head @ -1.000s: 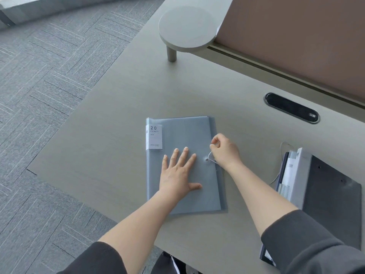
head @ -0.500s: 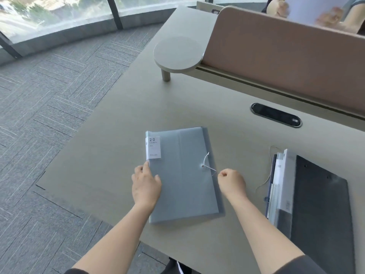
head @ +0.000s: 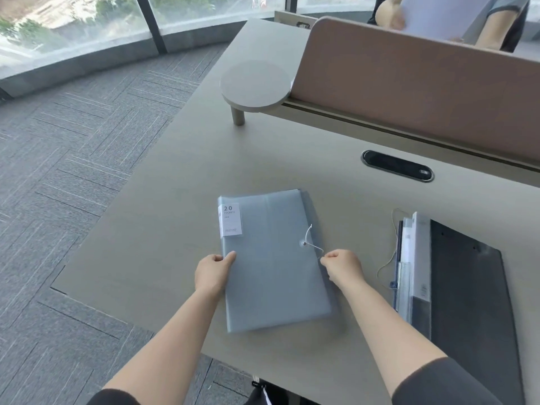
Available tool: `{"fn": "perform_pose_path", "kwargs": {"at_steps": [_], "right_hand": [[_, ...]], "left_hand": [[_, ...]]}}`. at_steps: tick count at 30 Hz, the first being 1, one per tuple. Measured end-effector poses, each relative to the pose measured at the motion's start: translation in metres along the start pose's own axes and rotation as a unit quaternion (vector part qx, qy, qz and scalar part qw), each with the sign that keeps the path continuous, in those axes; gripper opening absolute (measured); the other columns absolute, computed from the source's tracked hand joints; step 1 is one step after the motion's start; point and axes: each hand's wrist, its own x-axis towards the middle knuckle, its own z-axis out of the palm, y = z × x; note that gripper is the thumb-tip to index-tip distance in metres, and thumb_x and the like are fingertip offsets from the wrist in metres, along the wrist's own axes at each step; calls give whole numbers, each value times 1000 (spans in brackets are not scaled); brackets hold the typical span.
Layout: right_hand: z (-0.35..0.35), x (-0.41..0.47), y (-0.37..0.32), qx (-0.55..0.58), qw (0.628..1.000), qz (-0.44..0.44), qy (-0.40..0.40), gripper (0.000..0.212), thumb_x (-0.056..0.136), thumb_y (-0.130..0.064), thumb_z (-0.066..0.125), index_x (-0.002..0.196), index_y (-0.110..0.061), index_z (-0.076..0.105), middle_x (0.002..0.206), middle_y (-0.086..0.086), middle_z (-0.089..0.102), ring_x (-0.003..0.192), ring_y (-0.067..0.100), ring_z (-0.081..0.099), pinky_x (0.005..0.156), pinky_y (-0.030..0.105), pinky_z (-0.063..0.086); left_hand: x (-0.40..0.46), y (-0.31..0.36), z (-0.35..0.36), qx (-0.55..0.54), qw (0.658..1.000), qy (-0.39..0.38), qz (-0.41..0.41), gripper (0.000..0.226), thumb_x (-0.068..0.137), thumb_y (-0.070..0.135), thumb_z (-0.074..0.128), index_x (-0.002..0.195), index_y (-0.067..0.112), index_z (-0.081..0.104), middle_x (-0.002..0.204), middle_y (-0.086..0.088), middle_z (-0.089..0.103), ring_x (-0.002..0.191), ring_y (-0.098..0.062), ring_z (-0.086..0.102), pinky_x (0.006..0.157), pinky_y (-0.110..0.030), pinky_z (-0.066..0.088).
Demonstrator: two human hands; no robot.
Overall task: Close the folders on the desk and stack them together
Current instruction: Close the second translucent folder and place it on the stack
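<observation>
While the blue folder (head: 274,258) lies closed on the table (head: 187,182), its left edge is pinched by the left hand (head: 211,271) and its string by the right hand (head: 343,266). Stacking onto the dark folder (head: 464,290) at right is not yet done.

Brown divider panel (head: 423,92) behind worktop (head: 181,200); round shelf (head: 255,84) at its left end, black cable grommet (head: 397,166) just before it.

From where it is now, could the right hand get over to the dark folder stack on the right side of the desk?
Probably yes. The right hand pinches the blue folder's string, and only bare desk separates it from the dark folder stack. It would have to release the string first.
</observation>
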Motion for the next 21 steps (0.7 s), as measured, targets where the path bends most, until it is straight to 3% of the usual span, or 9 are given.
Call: {"fn": "perform_pose_path", "kwargs": {"at_steps": [3, 7, 12, 17, 21], "right_hand": [[-2, -4, -1, 24, 1000, 1, -8, 16, 75, -16, 62, 61, -20, 54, 58, 4, 46, 56, 20, 40, 57, 30, 31], [-8, -9, -4, 57, 998, -15, 9, 23, 81, -14, 63, 62, -18, 51, 58, -1, 48, 57, 19, 40, 55, 31, 29], [-28, -18, -12, 104, 993, -38, 30, 18, 88, -13, 59, 71, -15, 55, 62, -2, 48, 59, 16, 41, 55, 30, 31], [-64, -29, -13, 139, 986, -58, 65, 23, 91, -14, 56, 69, -17, 49, 62, -4, 44, 58, 14, 37, 55, 29, 28], [-99, -39, -2, 169, 979, -62, 99, 15, 92, -14, 53, 78, -11, 52, 66, -3, 45, 62, 16, 39, 55, 29, 30]], "left_hand": [[4, -3, -3, -28, 999, -12, 9, 28, 82, 37, 68, 87, 10, 68, 87, -6, 71, 75, -26, 64, 72, -37, 52], [7, -1, -6, -83, 995, -40, 30, 25, 85, 30, 70, 92, 6, 67, 90, -13, 71, 70, -24, 60, 70, -38, 51], [4, 18, -5, -116, 989, -66, 62, 22, 86, 30, 71, 92, 8, 69, 100, -15, 74, 88, -33, 71, 88, -53, 56], [-12, 48, 8, -138, 980, -98, 102, 20, 88, 28, 71, 92, 8, 69, 100, -20, 73, 77, -28, 63, 79, -49, 55], [-36, 71, 30, -152, 972, -128, 125, 21, 89, 27, 69, 95, 7, 69, 96, -15, 72, 78, -28, 62, 74, -42, 52]]}}
